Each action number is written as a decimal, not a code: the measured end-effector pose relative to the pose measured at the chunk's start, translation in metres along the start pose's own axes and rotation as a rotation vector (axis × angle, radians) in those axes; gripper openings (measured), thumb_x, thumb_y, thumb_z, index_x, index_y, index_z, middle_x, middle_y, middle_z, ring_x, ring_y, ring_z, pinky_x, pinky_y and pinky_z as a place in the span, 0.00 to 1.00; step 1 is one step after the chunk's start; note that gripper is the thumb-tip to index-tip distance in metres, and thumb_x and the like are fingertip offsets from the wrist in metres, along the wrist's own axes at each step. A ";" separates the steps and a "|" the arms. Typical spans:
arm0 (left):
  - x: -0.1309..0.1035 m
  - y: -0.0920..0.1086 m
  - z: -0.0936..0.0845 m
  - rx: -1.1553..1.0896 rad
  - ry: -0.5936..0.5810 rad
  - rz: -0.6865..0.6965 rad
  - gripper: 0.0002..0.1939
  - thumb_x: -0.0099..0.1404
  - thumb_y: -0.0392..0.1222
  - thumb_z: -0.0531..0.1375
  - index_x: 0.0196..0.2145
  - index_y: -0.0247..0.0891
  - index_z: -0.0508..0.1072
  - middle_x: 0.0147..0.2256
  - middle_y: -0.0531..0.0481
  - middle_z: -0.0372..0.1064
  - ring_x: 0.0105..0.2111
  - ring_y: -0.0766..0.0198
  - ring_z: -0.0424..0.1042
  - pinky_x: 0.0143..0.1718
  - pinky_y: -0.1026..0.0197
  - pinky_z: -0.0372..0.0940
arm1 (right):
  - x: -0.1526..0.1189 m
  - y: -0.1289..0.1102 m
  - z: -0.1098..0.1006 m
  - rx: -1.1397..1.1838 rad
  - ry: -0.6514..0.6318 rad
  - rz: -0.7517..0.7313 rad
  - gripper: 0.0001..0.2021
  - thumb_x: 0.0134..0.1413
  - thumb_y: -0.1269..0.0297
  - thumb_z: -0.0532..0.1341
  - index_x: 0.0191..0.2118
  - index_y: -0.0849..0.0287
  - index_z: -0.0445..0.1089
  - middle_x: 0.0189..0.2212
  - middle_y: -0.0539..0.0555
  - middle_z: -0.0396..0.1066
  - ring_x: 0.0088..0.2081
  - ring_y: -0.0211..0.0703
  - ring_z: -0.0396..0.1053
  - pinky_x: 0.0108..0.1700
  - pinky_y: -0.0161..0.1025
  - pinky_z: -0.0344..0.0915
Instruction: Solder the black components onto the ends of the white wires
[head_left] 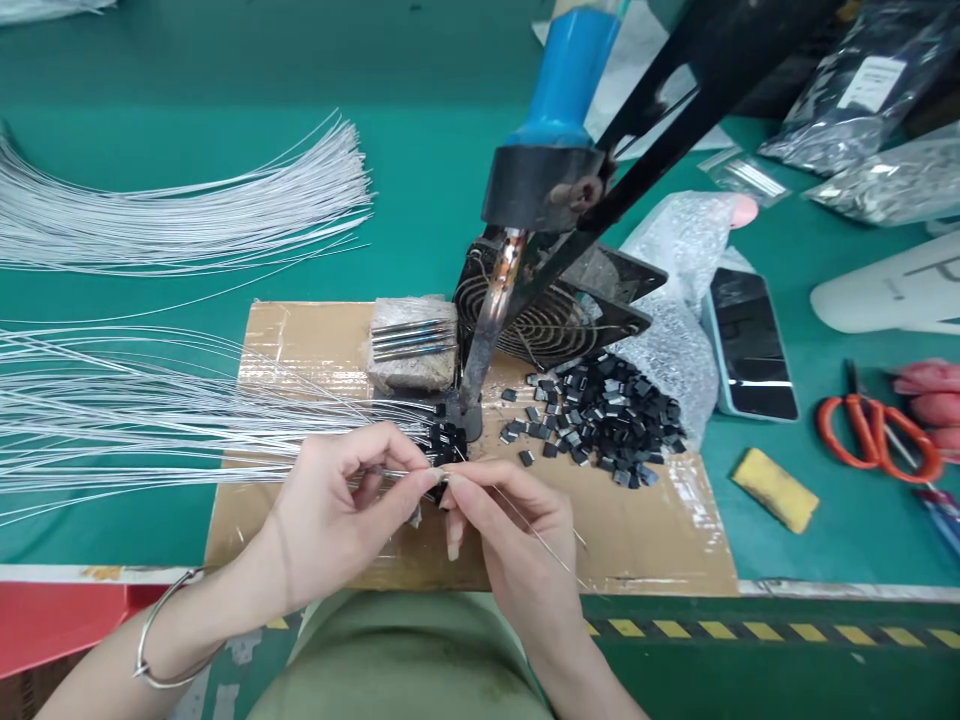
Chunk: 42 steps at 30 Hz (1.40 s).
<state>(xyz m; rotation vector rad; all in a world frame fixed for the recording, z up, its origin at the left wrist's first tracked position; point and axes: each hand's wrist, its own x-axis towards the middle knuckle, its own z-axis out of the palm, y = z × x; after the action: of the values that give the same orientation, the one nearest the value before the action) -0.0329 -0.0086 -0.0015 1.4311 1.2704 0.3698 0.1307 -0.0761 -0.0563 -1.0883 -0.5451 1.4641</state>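
Observation:
My left hand (337, 520) is closed in a pinch around the end of a thin white wire (394, 473). My right hand (517, 530) meets it fingertip to fingertip, pinching a thin silvery strand, probably solder wire (551, 553), which trails down to the right. Whatever lies between the fingertips is mostly hidden. Just above both hands, the soldering iron (499, 300) with a blue handle points down from a black stand arm, its tip low over a dark plate. Beside the tip, wires with small black connectors on their ends (448, 440) lie bunched together, partly covered by my fingers.
Loose black connectors (615, 410) are heaped on the cardboard (675, 540), right of a black fan (547, 320). A wrapped block (412, 375) carries several metal rods. White wire bundles (225, 215) extend left. A phone (752, 340), yellow sponge (776, 488) and orange-handled scissors (877, 435) lie right.

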 end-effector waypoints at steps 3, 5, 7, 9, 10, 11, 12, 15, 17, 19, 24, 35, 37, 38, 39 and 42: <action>-0.001 -0.002 0.001 0.015 0.000 0.009 0.12 0.71 0.49 0.62 0.33 0.38 0.77 0.25 0.51 0.70 0.24 0.65 0.60 0.25 0.62 0.54 | 0.000 -0.001 0.001 0.037 0.000 0.020 0.04 0.61 0.59 0.73 0.37 0.52 0.86 0.26 0.49 0.78 0.21 0.33 0.71 0.22 0.30 0.73; -0.002 -0.002 0.001 0.021 0.002 0.020 0.12 0.71 0.48 0.62 0.33 0.38 0.77 0.25 0.52 0.69 0.24 0.65 0.59 0.25 0.62 0.53 | 0.000 -0.002 0.002 0.054 0.011 0.036 0.04 0.60 0.59 0.74 0.36 0.52 0.86 0.26 0.49 0.78 0.21 0.33 0.71 0.22 0.30 0.73; -0.002 -0.002 0.002 0.022 0.006 0.029 0.12 0.71 0.48 0.62 0.33 0.38 0.77 0.25 0.52 0.69 0.23 0.66 0.58 0.25 0.62 0.53 | 0.001 -0.004 0.003 0.063 0.023 0.049 0.06 0.58 0.58 0.75 0.35 0.53 0.86 0.25 0.50 0.78 0.20 0.34 0.70 0.21 0.30 0.73; -0.002 -0.002 0.001 0.019 0.004 0.032 0.12 0.71 0.47 0.61 0.33 0.38 0.77 0.24 0.52 0.68 0.23 0.66 0.56 0.24 0.62 0.52 | 0.001 -0.005 0.002 0.077 0.018 0.070 0.06 0.56 0.58 0.75 0.34 0.54 0.86 0.25 0.50 0.78 0.20 0.34 0.70 0.21 0.30 0.72; -0.002 -0.002 0.001 0.019 -0.001 0.030 0.12 0.71 0.47 0.62 0.33 0.38 0.77 0.24 0.53 0.68 0.22 0.67 0.56 0.24 0.62 0.51 | 0.002 -0.005 0.001 0.087 0.003 0.087 0.06 0.57 0.58 0.75 0.34 0.54 0.86 0.25 0.50 0.78 0.20 0.34 0.70 0.21 0.30 0.72; -0.002 -0.001 0.001 0.020 -0.009 0.028 0.12 0.71 0.47 0.62 0.33 0.38 0.77 0.24 0.52 0.69 0.22 0.67 0.57 0.24 0.62 0.51 | 0.003 -0.006 0.000 0.098 -0.019 0.104 0.06 0.57 0.58 0.75 0.34 0.53 0.86 0.25 0.49 0.78 0.20 0.33 0.70 0.21 0.29 0.72; -0.002 -0.001 0.001 0.021 -0.019 0.028 0.12 0.71 0.47 0.62 0.33 0.38 0.77 0.25 0.52 0.70 0.22 0.67 0.57 0.24 0.62 0.52 | 0.003 -0.006 -0.002 0.110 -0.041 0.122 0.05 0.58 0.59 0.75 0.35 0.53 0.86 0.25 0.49 0.78 0.21 0.33 0.70 0.22 0.29 0.72; 0.000 0.000 0.000 0.021 -0.041 0.034 0.12 0.70 0.45 0.61 0.32 0.37 0.77 0.26 0.51 0.72 0.23 0.66 0.59 0.24 0.62 0.53 | 0.004 -0.006 -0.006 0.140 -0.085 0.161 0.05 0.59 0.60 0.74 0.34 0.54 0.85 0.26 0.49 0.78 0.21 0.31 0.70 0.22 0.27 0.71; 0.001 0.000 0.001 0.015 -0.035 0.034 0.11 0.70 0.45 0.61 0.31 0.37 0.78 0.26 0.50 0.72 0.23 0.66 0.60 0.24 0.62 0.53 | 0.004 -0.007 -0.007 0.150 -0.087 0.172 0.05 0.59 0.60 0.74 0.34 0.54 0.85 0.26 0.49 0.78 0.21 0.30 0.70 0.21 0.26 0.71; 0.001 -0.001 0.002 0.009 -0.015 0.029 0.11 0.69 0.45 0.61 0.31 0.37 0.78 0.25 0.50 0.73 0.23 0.66 0.61 0.24 0.62 0.52 | 0.004 -0.007 -0.007 0.155 -0.087 0.178 0.05 0.59 0.60 0.74 0.35 0.54 0.86 0.26 0.49 0.79 0.21 0.30 0.70 0.22 0.25 0.71; 0.000 -0.004 0.004 0.009 0.031 0.065 0.11 0.70 0.44 0.61 0.32 0.38 0.78 0.25 0.50 0.73 0.23 0.66 0.60 0.24 0.62 0.51 | 0.004 -0.006 -0.004 0.172 -0.072 0.169 0.05 0.60 0.59 0.74 0.37 0.54 0.86 0.27 0.49 0.79 0.22 0.30 0.71 0.22 0.24 0.72; -0.001 -0.010 0.016 -0.026 0.153 0.176 0.09 0.71 0.40 0.63 0.32 0.38 0.77 0.23 0.54 0.70 0.20 0.69 0.56 0.21 0.64 0.50 | 0.004 -0.005 0.011 0.287 0.043 0.146 0.07 0.53 0.60 0.77 0.33 0.57 0.86 0.24 0.48 0.77 0.19 0.28 0.69 0.19 0.22 0.70; -0.001 -0.010 0.016 -0.031 0.155 0.180 0.09 0.71 0.39 0.63 0.32 0.38 0.77 0.23 0.55 0.70 0.19 0.70 0.55 0.20 0.64 0.50 | 0.004 -0.004 0.012 0.290 0.047 0.143 0.07 0.53 0.60 0.77 0.33 0.57 0.86 0.24 0.48 0.78 0.19 0.28 0.69 0.20 0.22 0.71; -0.001 -0.010 0.016 -0.037 0.154 0.177 0.09 0.71 0.39 0.63 0.32 0.38 0.77 0.23 0.54 0.71 0.19 0.70 0.55 0.21 0.64 0.50 | 0.004 -0.004 0.012 0.291 0.049 0.141 0.07 0.53 0.59 0.77 0.33 0.57 0.86 0.24 0.48 0.78 0.19 0.28 0.69 0.20 0.22 0.71; 0.000 -0.010 0.016 -0.046 0.153 0.170 0.09 0.71 0.40 0.63 0.32 0.38 0.77 0.23 0.54 0.71 0.20 0.69 0.57 0.21 0.63 0.51 | 0.004 -0.004 0.012 0.293 0.051 0.140 0.07 0.53 0.59 0.77 0.33 0.57 0.86 0.24 0.49 0.78 0.19 0.28 0.69 0.19 0.22 0.71; 0.000 -0.009 0.016 -0.080 0.148 0.145 0.08 0.70 0.40 0.63 0.32 0.38 0.77 0.24 0.52 0.72 0.21 0.67 0.63 0.21 0.63 0.53 | 0.004 -0.004 0.013 0.297 0.057 0.135 0.07 0.52 0.59 0.77 0.32 0.56 0.86 0.24 0.49 0.78 0.18 0.29 0.69 0.19 0.23 0.70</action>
<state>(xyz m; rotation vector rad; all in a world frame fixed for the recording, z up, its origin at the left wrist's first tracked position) -0.0240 -0.0186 -0.0145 1.4532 1.2580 0.6277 0.1223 -0.0682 -0.0486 -0.9409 -0.2071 1.5684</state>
